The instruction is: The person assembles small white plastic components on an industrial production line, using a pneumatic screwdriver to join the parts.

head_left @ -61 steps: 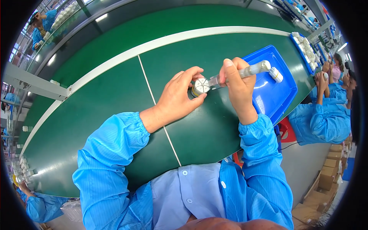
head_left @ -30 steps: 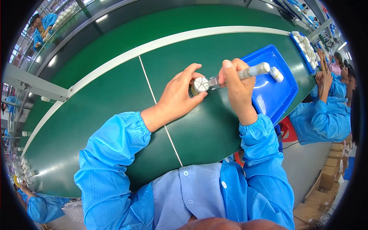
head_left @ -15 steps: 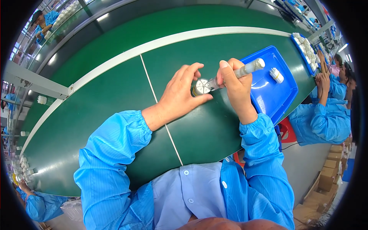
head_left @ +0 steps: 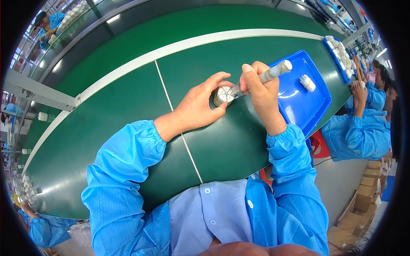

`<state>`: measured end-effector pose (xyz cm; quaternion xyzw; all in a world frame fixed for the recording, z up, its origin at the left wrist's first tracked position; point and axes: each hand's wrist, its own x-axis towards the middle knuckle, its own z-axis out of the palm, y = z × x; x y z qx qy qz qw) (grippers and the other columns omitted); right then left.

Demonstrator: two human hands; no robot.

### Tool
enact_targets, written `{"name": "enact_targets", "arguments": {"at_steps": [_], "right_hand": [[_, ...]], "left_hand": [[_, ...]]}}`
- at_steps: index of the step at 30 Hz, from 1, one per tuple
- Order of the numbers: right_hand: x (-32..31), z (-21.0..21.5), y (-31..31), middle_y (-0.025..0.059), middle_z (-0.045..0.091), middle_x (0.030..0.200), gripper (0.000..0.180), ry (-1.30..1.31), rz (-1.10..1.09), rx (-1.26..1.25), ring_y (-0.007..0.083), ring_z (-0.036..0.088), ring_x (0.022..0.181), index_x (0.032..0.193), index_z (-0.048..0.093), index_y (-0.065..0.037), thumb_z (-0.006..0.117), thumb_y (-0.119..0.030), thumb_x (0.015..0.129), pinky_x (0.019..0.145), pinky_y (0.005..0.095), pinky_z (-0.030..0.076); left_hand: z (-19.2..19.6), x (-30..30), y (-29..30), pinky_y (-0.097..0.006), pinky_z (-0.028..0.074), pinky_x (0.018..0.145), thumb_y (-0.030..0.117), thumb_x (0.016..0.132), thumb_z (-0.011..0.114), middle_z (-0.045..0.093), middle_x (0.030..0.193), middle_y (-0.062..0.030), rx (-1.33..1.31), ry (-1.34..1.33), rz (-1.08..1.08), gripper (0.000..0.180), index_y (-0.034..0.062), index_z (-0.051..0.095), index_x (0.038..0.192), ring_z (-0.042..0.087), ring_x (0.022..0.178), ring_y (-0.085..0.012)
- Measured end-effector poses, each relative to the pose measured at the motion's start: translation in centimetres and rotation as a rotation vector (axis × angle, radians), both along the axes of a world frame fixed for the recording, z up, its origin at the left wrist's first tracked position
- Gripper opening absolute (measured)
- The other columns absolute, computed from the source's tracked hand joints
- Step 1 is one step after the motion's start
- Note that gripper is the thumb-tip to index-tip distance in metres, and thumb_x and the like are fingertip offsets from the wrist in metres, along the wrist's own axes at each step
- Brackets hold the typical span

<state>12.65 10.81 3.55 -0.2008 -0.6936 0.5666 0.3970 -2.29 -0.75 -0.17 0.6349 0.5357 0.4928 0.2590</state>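
Observation:
A round white piece (head_left: pixel 224 94) with a wedge-segmented top and a yellowish band round its side stands on the green work surface (head_left: pixel 213 149). My left hand (head_left: pixel 194 106) is curled round it from the left, thumb at the near side and fingers at the far side. Gripped in my right hand (head_left: pixel 264 97) is a tool with a whitish, tape-wrapped handle (head_left: pixel 277 71) and a flat greyish blade (head_left: pixel 235 90). The blade's tip meets the right side of the piece's top; my fingers hide the tool's middle.
A blue tray (head_left: pixel 294 112) by my right hand holds one white banded piece (head_left: pixel 307 83). Farther right stands another blue tray filled with white pieces (head_left: pixel 340 55). A white rail (head_left: pixel 192 42) runs along the far side. A co-worker's blue sleeve (head_left: pixel 363 141) is at the right.
My left thumb and fingers have closed in on the round piece, which has shifted slightly left. The tool in my right hand has moved a little left with its handle.

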Motion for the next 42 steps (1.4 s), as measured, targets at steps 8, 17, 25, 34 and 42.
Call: {"name": "enact_targets", "arguments": {"at_steps": [8,17,25,34,42], "right_hand": [[1.2,0.0,0.0,0.0007,0.057,0.062,0.033,0.192,-0.128,0.006,0.0068,0.052,0.056,0.07,0.052,-0.009,0.062,-0.02,0.099,0.05,0.0238,0.042],[-0.3,-1.5,-1.0,-0.0001,0.044,0.054,0.036,0.047,-0.081,0.287,0.0071,0.037,0.051,0.063,0.049,-0.006,0.068,-0.014,0.093,0.044,0.0276,0.03],[0.5,0.4,-1.3,0.0057,0.046,0.054,0.035,0.185,-0.124,0.536,0.0163,0.041,0.044,0.062,0.047,-0.005,0.071,-0.008,0.087,0.042,0.0312,0.032],[4.3,4.1,-1.4,0.0092,0.06,0.062,0.021,0.319,-0.11,0.982,0.0225,0.059,0.049,0.069,0.05,-0.005,0.068,-0.002,0.081,0.044,0.0324,0.046],[4.6,4.4,-0.4,0.0093,0.061,0.062,0.019,0.355,-0.205,0.856,0.0214,0.058,0.048,0.07,0.05,-0.004,0.064,-0.002,0.082,0.045,0.0318,0.046]], "left_hand": [[0.8,-8.0,2.5,-0.034,0.053,0.09,0.018,0.081,0.074,0.064,0.117,-0.0125,0.173,0.256,0.415,0.047,0.0079,0.06,0.124,0.065,0.104,-0.0241],[-4.1,-31.0,-4.7,-0.04,0.049,0.093,0.034,0.087,0.071,0.062,0.122,-0.0162,-0.054,0.614,1.181,0.046,0.0093,0.064,0.126,0.062,0.109,-0.033],[-0.4,-21.1,2.1,-0.046,0.044,0.1,0.013,0.081,0.074,0.059,0.123,-0.0188,0.374,0.983,1.064,0.049,0.0037,0.056,0.125,0.054,0.116,-0.0369],[1.8,10.8,20.1,-0.045,0.048,0.096,0.018,0.086,0.067,0.064,0.12,-0.0189,0.385,0.416,-0.119,0.04,0.0027,0.06,0.122,0.059,0.114,-0.0363],[-0.4,17.9,26.9,-0.046,0.052,0.086,0.015,0.082,0.07,0.062,0.107,-0.0204,0.154,0.608,-0.279,0.038,0.0024,0.057,0.115,0.061,0.104,-0.0393]]}}
